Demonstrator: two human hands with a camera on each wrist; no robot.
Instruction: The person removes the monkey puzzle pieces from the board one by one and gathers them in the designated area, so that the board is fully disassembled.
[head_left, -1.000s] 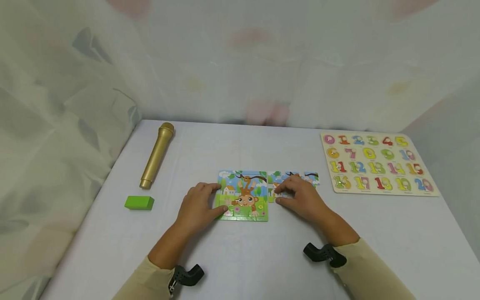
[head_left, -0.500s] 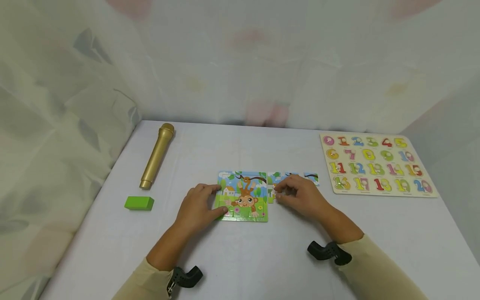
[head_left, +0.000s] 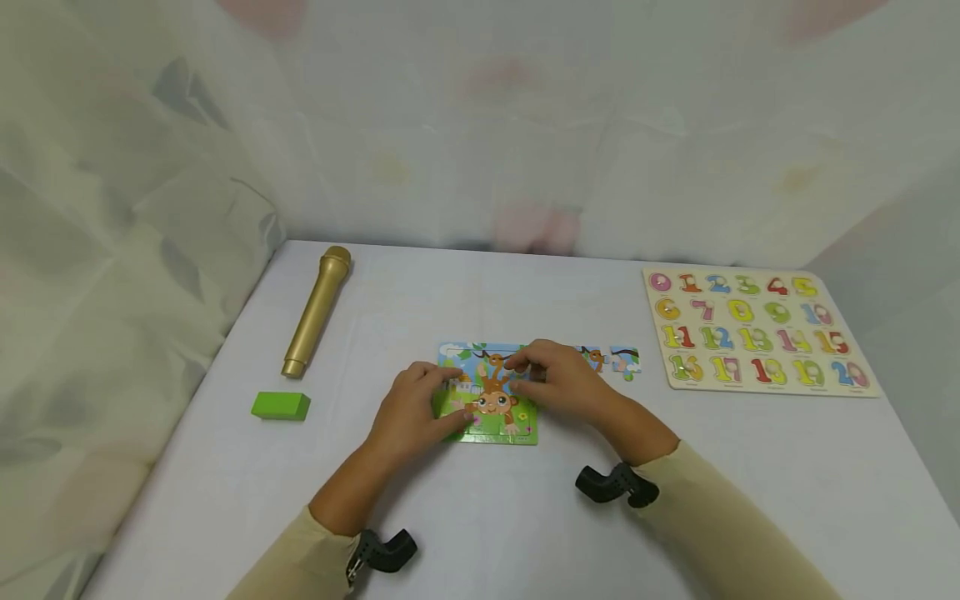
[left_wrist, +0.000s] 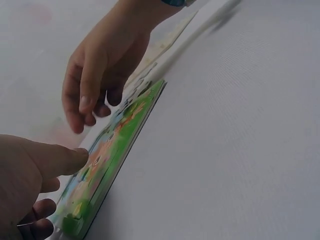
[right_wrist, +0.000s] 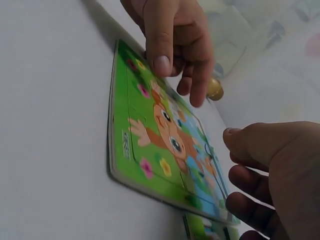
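Observation:
A flat square puzzle (head_left: pixel 495 404) with a monkey hanging from a branch lies on the white table. My left hand (head_left: pixel 411 412) hovers at its left side, thumb and fingers spread over the picture, nothing between them. From the right, my right hand (head_left: pixel 566 379) reaches over the upper right part, fingers loosely bent. In the right wrist view, the right hand (right_wrist: pixel 285 175) shows nothing in its grasp, and a gap separates it from the puzzle (right_wrist: pixel 150 130). Loose picture pieces (head_left: pixel 625 359) lie right of the puzzle, partly covered by the right hand.
A golden microphone (head_left: pixel 317 312) lies at the back left, with a green block (head_left: pixel 281 406) in front of it. At the back right is a wooden number board (head_left: pixel 757 329). Patterned cloth (head_left: pixel 480 125) rises behind the table (head_left: pixel 495 525).
My right hand has moved left, from the loose pieces to above the puzzle. My left hand has shifted slightly right, from the puzzle's left edge to over the picture.

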